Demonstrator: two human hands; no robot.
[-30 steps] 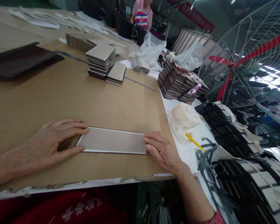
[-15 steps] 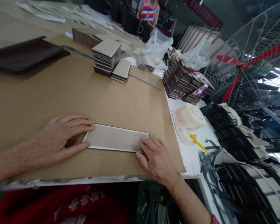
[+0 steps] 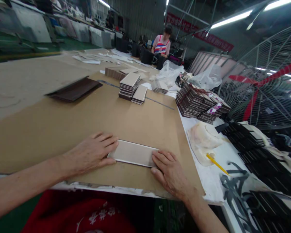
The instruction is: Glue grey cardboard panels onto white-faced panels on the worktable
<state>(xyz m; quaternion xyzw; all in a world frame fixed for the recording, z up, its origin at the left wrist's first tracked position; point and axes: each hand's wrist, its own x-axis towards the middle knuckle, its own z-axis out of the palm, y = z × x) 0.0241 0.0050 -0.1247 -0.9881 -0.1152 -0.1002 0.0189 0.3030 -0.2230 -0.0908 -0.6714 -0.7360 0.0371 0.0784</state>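
A long grey card panel (image 3: 134,153) with a dark edge lies flat on a brown cardboard sheet (image 3: 92,119) near the table's front edge. My left hand (image 3: 93,152) rests with fingers stretched out on the panel's left end. My right hand (image 3: 169,171) lies flat with its fingers pressing the panel's right end. Neither hand grips anything.
Two stacks of grey panels (image 3: 132,87) stand further back on the cardboard. A dark sheet (image 3: 74,90) lies at left. Dark bundled stacks (image 3: 196,103), a cloth (image 3: 203,139), a yellow stick (image 3: 217,164), plastic bags and a caged fan (image 3: 264,84) are at right. Another person (image 3: 161,45) sits far back.
The camera has tilted up, showing more of the hall. Both hands have slid inward along the panel, covering more of its ends.
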